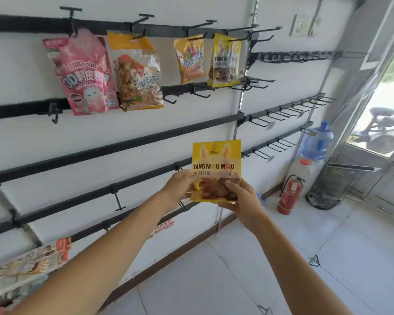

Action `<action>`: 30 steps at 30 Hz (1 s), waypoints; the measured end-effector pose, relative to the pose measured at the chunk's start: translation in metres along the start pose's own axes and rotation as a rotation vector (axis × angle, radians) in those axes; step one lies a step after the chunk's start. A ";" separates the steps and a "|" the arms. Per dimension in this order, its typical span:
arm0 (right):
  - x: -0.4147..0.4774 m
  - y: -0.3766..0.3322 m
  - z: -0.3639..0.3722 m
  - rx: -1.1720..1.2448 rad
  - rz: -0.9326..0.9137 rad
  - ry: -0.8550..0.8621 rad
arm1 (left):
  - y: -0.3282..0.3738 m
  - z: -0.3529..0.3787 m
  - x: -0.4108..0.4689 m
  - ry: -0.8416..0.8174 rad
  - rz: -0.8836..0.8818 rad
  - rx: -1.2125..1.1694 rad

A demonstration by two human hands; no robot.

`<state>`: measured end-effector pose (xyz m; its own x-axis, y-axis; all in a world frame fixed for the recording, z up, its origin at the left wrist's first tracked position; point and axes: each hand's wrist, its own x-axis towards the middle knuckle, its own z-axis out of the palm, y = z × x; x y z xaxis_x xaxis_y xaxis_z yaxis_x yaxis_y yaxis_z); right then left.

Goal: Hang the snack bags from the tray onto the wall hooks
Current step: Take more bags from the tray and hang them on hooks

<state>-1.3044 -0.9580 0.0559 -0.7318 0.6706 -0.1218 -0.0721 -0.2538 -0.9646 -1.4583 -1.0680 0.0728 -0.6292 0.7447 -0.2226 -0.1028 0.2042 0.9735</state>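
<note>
Yellow, glossy plastic catches the light on the yellow snack bag (216, 160) that we hold upright in front of us, about mid-height against the white wall. Both our bare forearms reach forward from the bottom corners and meet at its lower half. Our left hand (178, 189) grips the bag's lower left edge, fingers curled round behind it. Our right hand (241, 201) cups the lower right corner from beneath, its thumb pressed on the clear window where dark brown sweets show. The bag is flat and rectangular, with rabbit ears printed at the top.

Black metal rails (123, 146) run across the wall in slanting rows, and thin wire hooks (201, 93) jut from them. Four bags hang from the top rail: a large pink bag (84, 71), an orange bag (137, 73) with a clear front, a small orange packet (190, 60), and a matching yellow bag (225, 60).

At the lower left edge lies a blurred pile of flat bags (30, 264); we cannot make out what it rests on. On the pale tiled floor by the glass door stand a red fire extinguisher (290, 194), a blue water bottle (316, 142) and a round black wire basket (328, 189).
</note>
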 end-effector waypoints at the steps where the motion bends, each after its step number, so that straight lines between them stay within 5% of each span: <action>1: 0.012 -0.003 -0.010 -0.023 -0.006 -0.004 | 0.006 0.007 0.007 -0.001 0.037 -0.013; 9: 0.095 -0.045 -0.093 -0.604 -0.140 -0.129 | 0.060 0.065 0.074 0.152 0.203 0.084; 19: 0.182 -0.162 -0.136 -0.043 -0.295 -0.093 | 0.124 0.120 0.128 0.207 0.290 0.060; 30: 0.243 -0.234 -0.119 -0.179 -0.513 -0.144 | 0.207 0.123 0.168 0.239 0.555 0.088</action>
<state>-1.3849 -0.6531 0.2244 -0.7193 0.5719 0.3944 -0.3361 0.2104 -0.9180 -1.4904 -0.8222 0.2306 -0.7272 0.5935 0.3449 0.3479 -0.1143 0.9305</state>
